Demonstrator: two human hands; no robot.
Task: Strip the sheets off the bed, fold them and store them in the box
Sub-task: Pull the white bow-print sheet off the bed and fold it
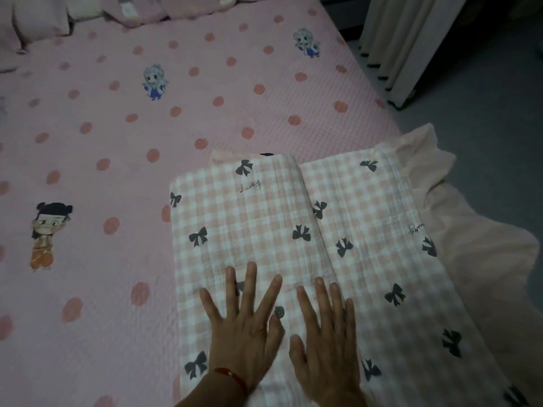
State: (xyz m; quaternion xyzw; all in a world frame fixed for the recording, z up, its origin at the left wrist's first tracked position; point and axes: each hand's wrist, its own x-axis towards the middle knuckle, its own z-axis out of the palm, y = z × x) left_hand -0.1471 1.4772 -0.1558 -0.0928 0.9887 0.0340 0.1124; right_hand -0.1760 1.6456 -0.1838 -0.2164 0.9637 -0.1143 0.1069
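left hand (245, 327) lying flat, fingers spread | right hand (326, 337) lying flat, fingers together | both pressing the folded pink-checked crinkled cotton sheet (293, 236) (black bows, ruffled edge) | sheet resting on the pink dotted waffle-textured bed cover (117, 127)

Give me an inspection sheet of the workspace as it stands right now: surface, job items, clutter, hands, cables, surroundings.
Surface: bed covered by a pink dotted sheet with cartoon figures, lying flat.
Job's things: checked sheet with black bows, folded into layers with a crease down its middle, lies at the bed's near right corner; its plain pink ruffle hangs over the edge. No box in view.
Clutter: pillows at the far end of the bed.
Grippers: left hand and right hand both lie flat, fingers spread, pressing on the folded sheet; a red bracelet on the left wrist.
Cables: nothing seen.
Surroundings: grey floor to the right, pale curtain hanging at top right; dim light.
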